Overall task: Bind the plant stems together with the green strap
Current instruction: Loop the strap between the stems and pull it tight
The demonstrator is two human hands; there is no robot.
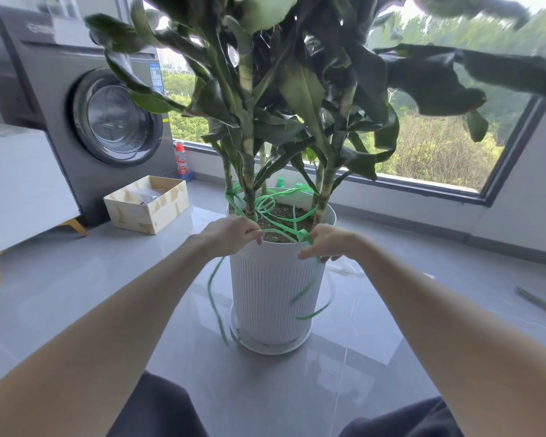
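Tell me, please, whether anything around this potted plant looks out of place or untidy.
The green strap lies in slack, tangled loops over the soil rather than snug round the stems, and its loose ends dangle down the front of the white pot. The left hand and right hand grip it at the near rim.

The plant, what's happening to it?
A person's left hand and right hand each pinch a green strap at the near rim of the white pot. The strap loops loosely round the stems above the soil, not yet pulled tight. Its loose ends hang down the pot's front.
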